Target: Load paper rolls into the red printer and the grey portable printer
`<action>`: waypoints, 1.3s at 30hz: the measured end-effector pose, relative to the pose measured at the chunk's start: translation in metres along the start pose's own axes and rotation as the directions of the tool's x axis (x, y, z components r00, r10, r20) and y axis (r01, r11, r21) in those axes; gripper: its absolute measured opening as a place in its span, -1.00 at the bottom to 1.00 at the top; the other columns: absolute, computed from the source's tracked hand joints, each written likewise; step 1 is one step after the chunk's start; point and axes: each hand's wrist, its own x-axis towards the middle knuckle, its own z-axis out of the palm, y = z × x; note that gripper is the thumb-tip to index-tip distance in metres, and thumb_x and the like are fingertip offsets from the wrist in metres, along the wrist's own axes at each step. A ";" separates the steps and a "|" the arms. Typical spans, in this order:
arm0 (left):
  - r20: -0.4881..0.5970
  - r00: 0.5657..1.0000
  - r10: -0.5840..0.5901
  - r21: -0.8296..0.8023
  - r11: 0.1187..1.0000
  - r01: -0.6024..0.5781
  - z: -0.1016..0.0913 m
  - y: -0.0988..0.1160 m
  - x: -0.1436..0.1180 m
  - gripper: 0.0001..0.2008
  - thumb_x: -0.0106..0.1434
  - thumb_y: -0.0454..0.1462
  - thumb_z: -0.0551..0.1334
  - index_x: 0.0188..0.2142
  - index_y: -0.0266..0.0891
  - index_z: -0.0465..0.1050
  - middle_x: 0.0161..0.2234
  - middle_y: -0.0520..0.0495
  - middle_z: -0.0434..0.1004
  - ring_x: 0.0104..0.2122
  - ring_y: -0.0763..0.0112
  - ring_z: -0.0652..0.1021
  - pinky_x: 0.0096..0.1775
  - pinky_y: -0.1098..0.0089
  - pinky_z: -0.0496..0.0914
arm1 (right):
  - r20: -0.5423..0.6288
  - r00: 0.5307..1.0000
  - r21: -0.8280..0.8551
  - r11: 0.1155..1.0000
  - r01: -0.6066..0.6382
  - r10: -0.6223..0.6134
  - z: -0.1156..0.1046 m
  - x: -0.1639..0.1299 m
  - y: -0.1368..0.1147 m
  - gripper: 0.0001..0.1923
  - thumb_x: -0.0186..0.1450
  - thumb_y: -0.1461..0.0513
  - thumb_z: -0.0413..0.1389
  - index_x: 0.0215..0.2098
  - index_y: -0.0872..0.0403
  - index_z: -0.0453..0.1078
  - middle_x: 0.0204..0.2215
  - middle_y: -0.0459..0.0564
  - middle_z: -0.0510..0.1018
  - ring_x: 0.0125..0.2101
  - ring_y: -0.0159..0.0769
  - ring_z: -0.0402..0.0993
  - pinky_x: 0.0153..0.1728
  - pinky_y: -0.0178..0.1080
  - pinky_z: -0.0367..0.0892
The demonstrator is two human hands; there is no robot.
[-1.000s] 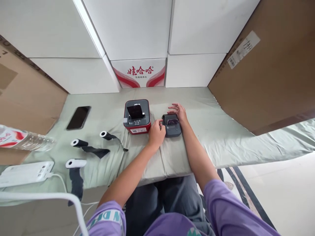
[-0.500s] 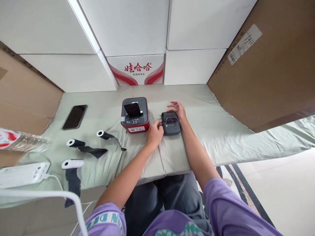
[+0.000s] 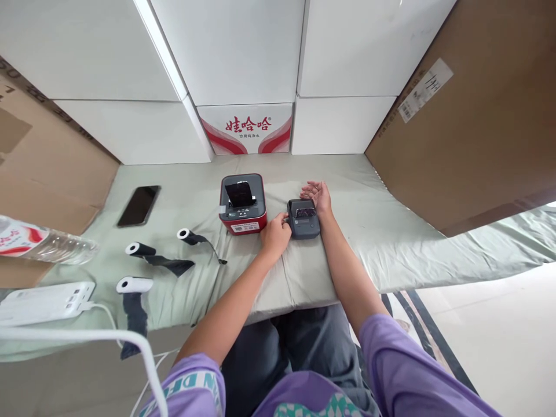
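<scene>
A small dark grey portable printer [image 3: 304, 225] lies on the cloth-covered table, with a short dark strip on its top. Curled against its left side, my left hand [image 3: 277, 234] grips that edge with fingertips and thumb. My right hand [image 3: 320, 198] rests by the printer's back right corner, its fingers stretched out and its palm partly turned up; nothing is in it. Left of my left hand stands a larger red and black printer [image 3: 243, 204], a dark piece of paper sticking up from its top slot.
Three paper rolls with dark loose tails, one of them a white roll [image 3: 134, 284], lie at left. Near them are a black phone [image 3: 139, 205], a water bottle [image 3: 52, 242] and a white power strip [image 3: 47, 302]. White boxes line the back; a large cardboard box [image 3: 473, 127] stands right.
My right hand has turned its palm more upward, fingers still spread. My left hand's fingers have shifted slightly at the small printer's left edge. The view has tilted a little.
</scene>
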 end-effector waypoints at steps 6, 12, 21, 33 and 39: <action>-0.002 1.000 0.004 0.003 1.000 -0.004 0.001 -0.002 0.002 -0.54 0.29 -0.36 0.09 0.09 -0.01 0.57 -0.12 -0.10 0.71 -0.04 0.09 0.65 -0.11 0.24 0.46 | -0.025 1.000 -0.002 1.000 0.004 -0.004 0.003 -0.002 -0.001 -0.52 0.56 0.04 -0.23 -0.30 0.06 0.39 -0.55 -0.05 0.55 -0.54 -0.33 0.50 -0.47 -0.30 0.47; -0.002 1.000 0.022 0.061 0.998 -0.022 0.001 0.002 -0.002 -0.50 0.31 -0.35 0.08 0.17 -0.01 0.55 -0.14 -0.17 0.71 -0.09 0.03 0.66 -0.10 0.17 0.49 | -0.052 0.999 -0.007 1.000 0.003 -0.003 0.003 -0.002 -0.003 -0.52 0.57 0.09 -0.26 -0.31 0.07 0.38 -0.56 -0.06 0.54 -0.56 -0.34 0.49 -0.49 -0.30 0.48; -0.123 0.991 0.049 -0.080 0.995 -0.059 0.009 -0.002 -0.001 -0.52 0.32 -0.36 0.11 0.20 -0.13 0.48 -0.08 -0.12 0.69 -0.06 0.11 0.64 -0.06 0.24 0.49 | -0.022 0.999 -0.031 0.999 0.035 -0.036 -0.003 0.007 0.002 -0.54 0.55 0.09 -0.25 -0.27 0.08 0.39 -0.52 -0.04 0.55 -0.52 -0.31 0.50 -0.48 -0.27 0.49; -0.199 0.979 0.053 -0.224 0.970 -0.098 0.007 -0.002 -0.004 -0.57 0.28 -0.43 0.12 0.12 -0.16 0.37 -0.01 -0.04 0.69 -0.16 0.25 0.68 -0.13 0.33 0.46 | -0.034 0.999 -0.035 0.999 0.012 -0.013 -0.001 0.007 0.003 -0.59 0.54 0.07 -0.20 -0.27 0.06 0.37 -0.52 -0.06 0.54 -0.53 -0.34 0.49 -0.48 -0.29 0.48; -0.145 0.989 0.022 -0.144 0.989 -0.043 0.003 0.004 -0.007 -0.67 0.32 -0.38 0.14 0.06 -0.12 0.39 0.05 -0.07 0.67 -0.11 0.21 0.68 -0.10 0.30 0.46 | -0.022 1.000 -0.057 0.998 0.006 -0.008 -0.001 0.009 0.003 -0.61 0.52 0.00 -0.12 -0.27 0.04 0.36 -0.53 -0.07 0.53 -0.52 -0.33 0.47 -0.48 -0.28 0.50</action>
